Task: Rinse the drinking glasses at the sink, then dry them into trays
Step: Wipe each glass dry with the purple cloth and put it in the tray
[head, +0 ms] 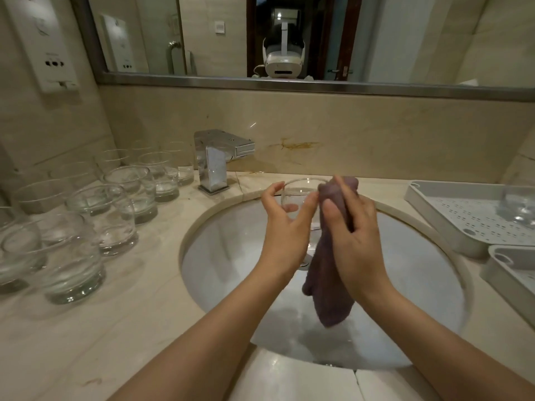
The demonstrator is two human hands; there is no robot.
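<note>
1. One glass [301,198] over the sink [231,256]; our left hand [285,227] grips its wall.
2. Our right hand [351,227] pinches a purple cloth [324,282] at its rim.
3. Wet, slippery, fragile: we judge the wall safest.
4. Worktop [144,328]: more glasses [86,212] left, tray [463,215] right.

One head-worn wide-angle view, looking forward and down over a sink.

The camera sits above the near edge of the desk [86,337], close over the sink [231,256], with both forearms reaching in from the bottom of the frame. It faces the far wall, where the mirror [202,39] reflects the headset [283,53]. Wide-angle bending curves the edges. The tray [434,209] lies at right, the faucet [214,166] far left of centre.
</note>
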